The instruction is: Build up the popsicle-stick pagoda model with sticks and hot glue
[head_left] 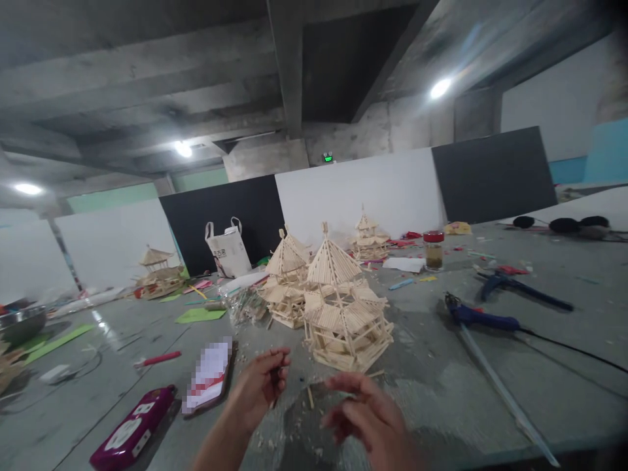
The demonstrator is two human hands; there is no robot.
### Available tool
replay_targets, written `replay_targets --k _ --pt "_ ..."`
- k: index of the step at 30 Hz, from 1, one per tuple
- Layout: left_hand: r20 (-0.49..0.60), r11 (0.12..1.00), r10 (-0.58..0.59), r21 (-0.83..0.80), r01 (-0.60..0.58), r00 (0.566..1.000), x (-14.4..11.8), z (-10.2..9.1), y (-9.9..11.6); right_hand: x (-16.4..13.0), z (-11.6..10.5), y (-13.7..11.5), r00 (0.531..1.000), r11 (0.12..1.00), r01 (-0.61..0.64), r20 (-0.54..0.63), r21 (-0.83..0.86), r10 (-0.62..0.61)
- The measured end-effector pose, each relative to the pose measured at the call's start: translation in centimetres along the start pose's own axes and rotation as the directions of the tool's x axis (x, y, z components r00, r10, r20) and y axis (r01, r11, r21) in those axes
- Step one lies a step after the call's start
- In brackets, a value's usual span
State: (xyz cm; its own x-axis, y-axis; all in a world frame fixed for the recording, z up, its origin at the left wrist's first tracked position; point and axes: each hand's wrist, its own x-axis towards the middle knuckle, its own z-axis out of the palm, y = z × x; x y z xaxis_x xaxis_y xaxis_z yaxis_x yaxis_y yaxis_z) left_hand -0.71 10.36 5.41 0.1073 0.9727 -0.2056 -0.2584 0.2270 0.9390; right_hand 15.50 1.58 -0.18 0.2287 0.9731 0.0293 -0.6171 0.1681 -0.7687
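My left hand (260, 386) hovers low over the grey table (441, 379) with its fingers pinched together, apparently on a thin wooden stick. My right hand (370, 415) is beside it, blurred, fingers loosely spread and holding nothing. Just beyond both hands stands a pagoda model (346, 307) built of wooden sticks. A second stick pagoda (287, 281) stands behind it to the left. A loose stick (311, 397) lies on the table between my hands.
A phone (209, 376) and a magenta case (132, 428) lie left of my hands. Two blue glue guns (483, 319) (520, 288) lie to the right, with a red-lidded jar (434, 250) behind. More stick models (369, 237) (156, 271), a white bag (228, 248) and paper scraps stand farther back.
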Motion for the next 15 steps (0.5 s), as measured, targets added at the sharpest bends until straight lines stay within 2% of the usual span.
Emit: replay_targets --k 2,3,6,8,10,12,15 --pt "-0.008 1.000 0.012 0.012 -0.012 1.000 0.7 0.1 0.2 0.5 -2.8 -3.0 0.972 0.943 0.210 -0.045 -0.257 -0.229" --pt "-0.015 1.000 0.021 0.020 -0.021 1.000 1.0 0.2 0.3 1.5 -4.1 -4.8 0.950 0.888 0.257 -0.069 -0.381 -0.304" --pt "-0.042 0.997 0.054 0.056 -0.052 0.998 1.7 0.8 0.3 6.3 -7.5 -9.6 0.893 0.833 0.274 -0.196 -0.480 -0.406" --pt "-0.058 0.993 0.083 0.087 -0.077 0.995 1.9 1.4 0.1 9.6 -8.8 -11.3 0.894 0.823 0.208 -0.239 -0.529 -0.379" --pt "-0.062 0.987 0.112 0.119 -0.104 0.992 1.9 2.0 -0.3 11.7 -9.3 -11.6 0.917 0.825 0.110 -0.263 -0.555 -0.299" --pt "-0.047 0.981 0.139 0.145 -0.131 0.989 1.9 2.6 -0.8 12.5 -9.3 -10.9 0.940 0.828 0.022 -0.271 -0.561 -0.208" --pt "-0.014 0.972 0.161 0.176 -0.156 0.987 2.0 3.2 -1.3 11.9 -8.5 -9.5 0.955 0.836 -0.024 -0.260 -0.548 -0.143"
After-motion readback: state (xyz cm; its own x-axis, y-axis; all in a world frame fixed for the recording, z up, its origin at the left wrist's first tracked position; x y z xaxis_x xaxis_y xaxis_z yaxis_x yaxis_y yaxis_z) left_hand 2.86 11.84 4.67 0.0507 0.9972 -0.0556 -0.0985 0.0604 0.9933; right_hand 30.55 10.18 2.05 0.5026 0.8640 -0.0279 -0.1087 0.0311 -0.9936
